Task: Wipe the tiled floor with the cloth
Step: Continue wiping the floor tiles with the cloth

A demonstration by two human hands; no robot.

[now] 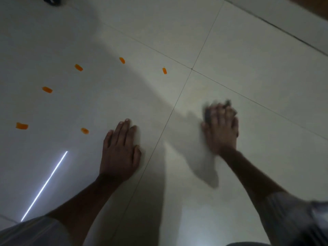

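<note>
The floor [239, 55] is made of large pale tiles with thin dark grout lines. My left hand [120, 150] lies flat on a tile, fingers straight and together, palm down. To its right, across a grout line, my right hand [221, 128] presses on a small dark cloth [207, 115], which shows only as dark edges beyond the fingers and by the thumb. The right hand is blurred with motion. Most of the cloth is hidden under that hand.
Several small orange pieces [47, 89] lie scattered on the tile to the left and ahead of my left hand. A dark object [51, 0] sits at the top left edge. A bright streak of reflected light [45, 185] crosses the floor at lower left.
</note>
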